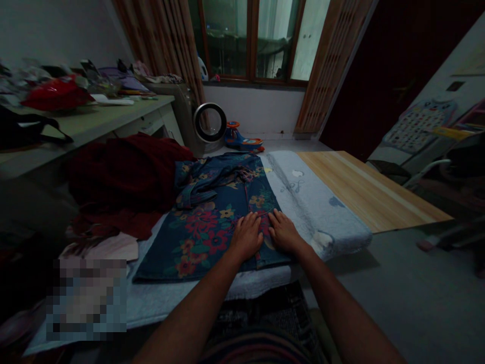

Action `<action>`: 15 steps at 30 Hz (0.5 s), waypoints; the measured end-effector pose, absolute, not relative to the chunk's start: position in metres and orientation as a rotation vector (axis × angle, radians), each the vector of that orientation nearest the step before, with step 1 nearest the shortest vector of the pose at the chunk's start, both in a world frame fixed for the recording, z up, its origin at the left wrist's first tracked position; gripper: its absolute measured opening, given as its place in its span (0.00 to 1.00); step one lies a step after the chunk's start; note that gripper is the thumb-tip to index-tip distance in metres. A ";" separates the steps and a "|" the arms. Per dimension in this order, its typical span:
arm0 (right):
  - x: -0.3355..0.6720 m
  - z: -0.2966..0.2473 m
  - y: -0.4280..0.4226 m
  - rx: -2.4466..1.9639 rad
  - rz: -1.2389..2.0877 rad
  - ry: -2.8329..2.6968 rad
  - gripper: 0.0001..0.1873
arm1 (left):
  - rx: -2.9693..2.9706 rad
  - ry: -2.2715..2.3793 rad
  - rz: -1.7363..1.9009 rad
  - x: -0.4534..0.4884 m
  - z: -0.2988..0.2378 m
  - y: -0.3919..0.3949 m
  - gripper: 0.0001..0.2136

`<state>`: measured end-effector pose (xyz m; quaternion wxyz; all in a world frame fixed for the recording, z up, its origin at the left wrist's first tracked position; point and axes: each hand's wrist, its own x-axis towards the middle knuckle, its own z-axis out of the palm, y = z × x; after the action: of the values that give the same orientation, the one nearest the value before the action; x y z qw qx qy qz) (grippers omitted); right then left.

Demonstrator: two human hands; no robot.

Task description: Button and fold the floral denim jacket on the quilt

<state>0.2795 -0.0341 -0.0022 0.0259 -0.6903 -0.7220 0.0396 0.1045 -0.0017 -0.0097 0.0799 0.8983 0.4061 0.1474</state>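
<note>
A dark blue floral garment (197, 222), perhaps a shirt or dress, lies spread over a pale blanket (299, 187). One of its sleeves (199, 194) is folded across its upper part. Both hands rest on its right side near the front opening. My left hand (246, 235) lies flat with its fingers stretched forward on the cloth. Just to the right, my right hand (284, 231) presses on the garment near its side edge, fingers extended. A small gap separates the hands, and neither grips anything visible.
A dark red cloth heap (125, 172) lies left of the garment, against a cluttered desk (151, 108). Beyond the blanket, a wooden board (364, 192) extends right. A round bladeless fan (210, 123) and a blue-orange ride-on toy (242, 139) stand below the window.
</note>
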 end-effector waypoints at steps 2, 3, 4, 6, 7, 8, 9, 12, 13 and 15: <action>0.280 -0.010 -0.041 -2.099 0.088 -2.217 0.30 | 2.684 1.219 0.439 0.105 -0.010 -0.002 0.24; 0.280 -0.013 -0.044 -2.085 0.067 -2.206 0.29 | 2.683 1.219 0.440 0.105 -0.010 -0.002 0.24; 0.280 -0.014 -0.046 -2.071 0.051 -2.196 0.29 | 2.683 1.221 0.443 0.105 -0.010 -0.002 0.23; 0.281 -0.014 -0.050 -2.048 0.035 -2.183 0.28 | 2.682 1.223 0.453 0.104 -0.011 -0.002 0.23; 0.280 -0.012 -0.052 -2.044 0.031 -2.171 0.28 | 2.682 1.223 0.457 0.104 -0.011 -0.001 0.23; 0.280 -0.010 -0.054 -2.048 0.026 -2.156 0.27 | 2.683 1.223 0.461 0.104 -0.012 -0.001 0.23; 0.279 -0.007 -0.056 -2.057 0.019 -2.138 0.27 | 2.685 1.221 0.466 0.104 -0.012 -0.001 0.23; 0.275 0.002 -0.057 -2.104 -0.010 -2.093 0.25 | 2.704 1.210 0.491 0.104 -0.013 -0.002 0.23; 0.274 0.003 -0.056 -2.116 -0.018 -2.091 0.25 | 2.711 1.207 0.504 0.104 -0.013 -0.003 0.22; 0.275 0.004 -0.050 -2.127 -0.027 -2.108 0.25 | 2.726 1.199 0.533 0.105 -0.013 -0.004 0.22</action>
<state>0.2749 -0.0502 0.0042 0.0733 -0.7082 -0.7021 -0.0091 0.1048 -0.0039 -0.0131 0.0583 0.8995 0.3956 0.1760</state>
